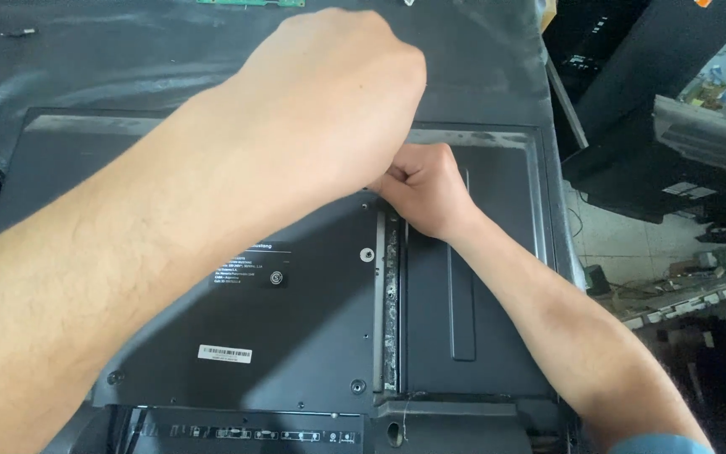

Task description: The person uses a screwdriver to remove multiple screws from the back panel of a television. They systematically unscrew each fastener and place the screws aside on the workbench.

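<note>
A flat television (pixel 296 336) lies face down on a black mat, its dark rear cover facing up. A narrow gap (pixel 391 294) runs down between the left cover panel and the ribbed right panel (pixel 481 319). My right hand (pixel 422 189) is clenched at the top of that gap, fingers curled at the cover's edge. My left hand (pixel 329 101) hovers just above and left of it, close to the camera, touching the right hand's thumb side. Its fingers point down and are hidden.
A white barcode label (pixel 224 353) and a printed label sit on the left panel. A row of ports (pixel 245 435) lines the near edge. Past the table's right edge stand dark television shells (pixel 632 101) and circuit boards on a tiled floor.
</note>
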